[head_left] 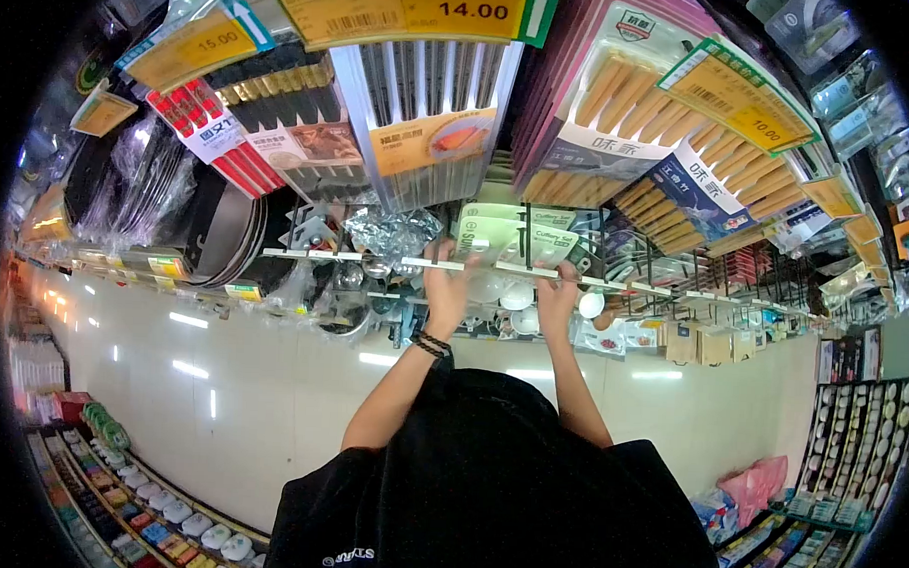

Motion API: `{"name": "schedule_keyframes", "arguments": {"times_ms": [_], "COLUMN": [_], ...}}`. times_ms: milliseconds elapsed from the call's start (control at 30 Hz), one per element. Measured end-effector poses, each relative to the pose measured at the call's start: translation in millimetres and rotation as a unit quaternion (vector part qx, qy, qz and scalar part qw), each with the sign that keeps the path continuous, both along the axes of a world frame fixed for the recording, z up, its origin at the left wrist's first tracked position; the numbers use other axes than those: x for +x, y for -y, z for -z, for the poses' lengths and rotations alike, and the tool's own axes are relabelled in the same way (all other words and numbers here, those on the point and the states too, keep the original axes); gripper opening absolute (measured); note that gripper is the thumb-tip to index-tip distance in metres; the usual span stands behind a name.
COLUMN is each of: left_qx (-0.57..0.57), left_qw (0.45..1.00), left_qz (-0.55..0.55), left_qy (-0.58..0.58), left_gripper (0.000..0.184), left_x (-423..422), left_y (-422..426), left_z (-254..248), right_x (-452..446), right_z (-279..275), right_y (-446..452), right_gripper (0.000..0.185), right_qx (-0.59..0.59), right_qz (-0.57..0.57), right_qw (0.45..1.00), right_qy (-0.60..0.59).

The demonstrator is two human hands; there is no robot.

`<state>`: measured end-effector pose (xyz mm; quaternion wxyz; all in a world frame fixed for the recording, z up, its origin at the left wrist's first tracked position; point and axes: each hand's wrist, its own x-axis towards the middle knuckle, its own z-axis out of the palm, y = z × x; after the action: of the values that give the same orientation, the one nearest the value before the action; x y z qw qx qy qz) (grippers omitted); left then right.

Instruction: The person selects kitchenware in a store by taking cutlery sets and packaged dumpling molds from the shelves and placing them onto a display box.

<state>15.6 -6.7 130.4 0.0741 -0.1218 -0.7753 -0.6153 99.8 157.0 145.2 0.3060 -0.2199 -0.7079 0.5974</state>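
Observation:
Pale green cutlery packs (491,228), printed "Cutlery Set", hang among the metal hooks at the middle of the rack. My left hand (444,292), with a dark beaded bracelet at the wrist, is at the packs' left edge, its fingers closed there and partly hidden by a white label strip. At the lower right corner of the right-hand green pack (552,245), my right hand (556,298) has its fingers bent around the edge. A crinkled clear-wrapped bundle (391,230) hangs just left of my left hand. White round utensil heads (517,294) show below the packs, between my hands.
Packs of chopsticks (430,133) hang above my hands, with yellow price tags (414,12) in front. Dark pans (231,238) stand at left. Wooden chopstick packs (636,110) hang at right. Behind me lie a shiny floor (240,417) and more shelves (156,504).

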Motion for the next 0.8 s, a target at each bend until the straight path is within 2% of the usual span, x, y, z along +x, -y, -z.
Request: {"name": "schedule_keyframes", "arguments": {"times_ms": [33, 100, 133, 233, 267, 300, 367, 433, 467, 500, 567, 633, 733, 800], "left_qx": [-0.018, -0.053, -0.007, 0.002, -0.011, 0.035, 0.004, 0.075, 0.017, 0.065, 0.045, -0.045, 0.002, 0.034], "left_qw": [1.000, 0.998, 0.999, 0.998, 0.998, 0.997, 0.987, 0.972, 0.974, 0.972, 0.976, 0.978, 0.975, 0.969], "left_qz": [-0.006, -0.018, 0.000, 0.021, 0.011, 0.061, 0.147, 0.186, 0.192, 0.193, 0.200, 0.180, 0.178, 0.183], "left_qy": [-0.001, -0.002, 0.046, 0.065, 0.063, 0.037, 0.071, 0.124, 0.121, 0.121, 0.070, 0.099, 0.132, 0.164], "left_gripper": [0.031, 0.032, 0.035, 0.037, 0.036, 0.029, 0.030, 0.039, 0.041, 0.043, 0.045, 0.045, 0.055, 0.060], "left_x": [0.2, -0.3, -1.5, 0.2, -5.0, -14.4, -25.9, -30.0, -30.9, -32.1, -26.3, -30.8, -24.4, -22.7], "left_y": [0.9, 1.9, 2.2, 6.0, 7.2, 9.9, 23.8, 28.1, 31.0, 29.2, 29.3, 27.5, 24.4, 20.6], "left_z": [3.5, 5.9, 4.7, -3.0, 8.8, 17.9, 20.0, 37.8, 43.8, 55.3, 57.5, 81.7, 111.3, 128.9], "right_x": [1.4, 3.0, 3.7, 6.1, 4.6, 2.8, -1.2, -3.5, -1.1, -1.8, 2.8, -0.5, -1.1, 0.6], "right_z": [2.8, 9.2, 11.6, 13.4, 15.7, 10.0, 3.8, 19.5, 28.5, 25.4, 11.1, 27.2, 40.5, 41.4], "right_y": [-0.6, -2.8, -4.8, -12.9, -16.2, -16.5, -14.9, -22.8, -25.8, -24.1, -18.7, -25.7, -26.6, -30.6], "right_gripper": [0.013, 0.015, 0.016, 0.021, 0.025, 0.024, 0.024, 0.026, 0.027, 0.028, 0.031, 0.031, 0.026, 0.027], "right_qx": [0.017, -0.052, -0.087, -0.049, -0.022, -0.039, -0.052, -0.051, -0.051, -0.046, -0.035, -0.015, -0.022, -0.038], "right_qz": [0.004, -0.036, -0.056, -0.076, -0.081, -0.081, -0.080, -0.094, -0.102, -0.100, -0.093, -0.088, -0.082, -0.101], "right_qw": [1.000, 0.998, 0.994, 0.996, 0.996, 0.996, 0.995, 0.994, 0.993, 0.994, 0.995, 0.995, 0.996, 0.992], "right_qy": [-0.006, -0.023, -0.030, -0.025, -0.013, 0.005, -0.013, -0.028, -0.035, -0.020, 0.013, 0.051, 0.033, 0.064]}}
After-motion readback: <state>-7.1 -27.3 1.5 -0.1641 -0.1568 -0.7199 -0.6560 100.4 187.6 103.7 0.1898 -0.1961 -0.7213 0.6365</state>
